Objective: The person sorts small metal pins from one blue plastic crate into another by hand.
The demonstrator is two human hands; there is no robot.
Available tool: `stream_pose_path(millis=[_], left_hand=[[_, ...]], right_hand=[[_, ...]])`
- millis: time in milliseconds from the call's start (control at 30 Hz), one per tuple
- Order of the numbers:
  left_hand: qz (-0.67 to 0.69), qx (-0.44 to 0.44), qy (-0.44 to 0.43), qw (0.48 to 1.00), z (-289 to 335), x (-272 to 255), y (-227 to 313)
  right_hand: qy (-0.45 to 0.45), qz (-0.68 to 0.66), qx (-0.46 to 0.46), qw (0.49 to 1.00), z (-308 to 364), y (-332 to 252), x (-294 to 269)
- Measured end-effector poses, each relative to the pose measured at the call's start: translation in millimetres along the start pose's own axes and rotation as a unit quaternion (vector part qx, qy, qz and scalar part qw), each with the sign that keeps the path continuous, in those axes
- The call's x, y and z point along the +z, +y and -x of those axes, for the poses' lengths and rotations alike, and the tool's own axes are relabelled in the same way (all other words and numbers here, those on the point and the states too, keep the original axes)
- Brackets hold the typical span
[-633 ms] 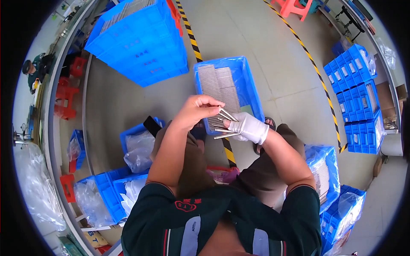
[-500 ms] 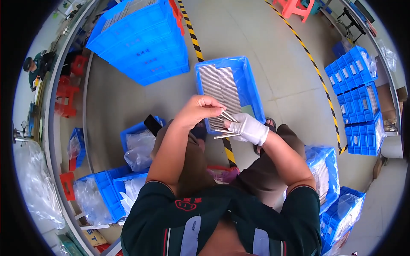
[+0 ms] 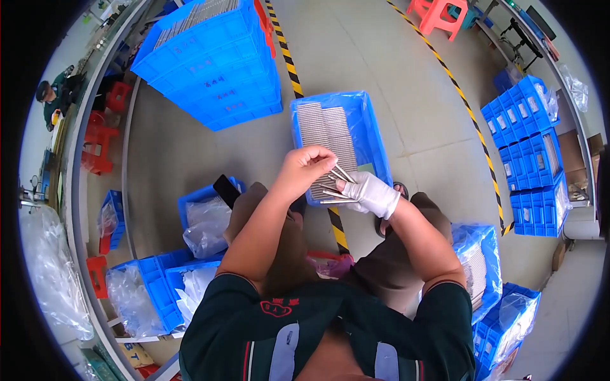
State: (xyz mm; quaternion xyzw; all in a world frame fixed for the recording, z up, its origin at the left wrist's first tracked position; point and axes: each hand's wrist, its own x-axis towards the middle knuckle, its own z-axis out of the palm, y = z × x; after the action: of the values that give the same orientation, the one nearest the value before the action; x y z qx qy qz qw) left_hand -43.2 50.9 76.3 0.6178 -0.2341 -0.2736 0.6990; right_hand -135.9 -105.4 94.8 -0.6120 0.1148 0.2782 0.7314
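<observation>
Floor point(image 3: 426, 114) open beyond bin rim point(image 3: 376, 136), left grip point(image 3: 305, 170) pinching rod point(image 3: 344, 173), right grip point(image 3: 376, 193) clasping rods point(image 3: 337, 201)

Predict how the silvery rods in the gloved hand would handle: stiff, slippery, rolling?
The rods look stiff, jutting straight from the gloved right hand. Their shiny surface may slip; slim, seemingly round shapes could roll.

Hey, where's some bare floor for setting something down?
Widest: the floor between the middle bin and the striped tape to its right. Another patch lies this side of the tall bin stack, left of the middle bin. Crowded: beside both legs, where blue bins stand.
</observation>
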Motion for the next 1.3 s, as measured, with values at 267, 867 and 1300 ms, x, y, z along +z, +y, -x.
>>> stream_pose_path(millis=[267, 867, 1300], left_hand=[[-0.098, 0.050, 0.143, 0.984, -2, -22, 10], [-0.224, -0.025, -0.046, 0.973, 7, 48, -20], [-0.163, -0.041, -0.098, 0.981, 22, 45, 11]], right_hand=[[0.015, -0.031, -0.014, 0.999, 6, 1, 5], [-0.065, 0.395, -0.031, 0.916, -17, 37, -18], [0.168, 0.515, 0.089, 0.836, -144, 65, -154]])
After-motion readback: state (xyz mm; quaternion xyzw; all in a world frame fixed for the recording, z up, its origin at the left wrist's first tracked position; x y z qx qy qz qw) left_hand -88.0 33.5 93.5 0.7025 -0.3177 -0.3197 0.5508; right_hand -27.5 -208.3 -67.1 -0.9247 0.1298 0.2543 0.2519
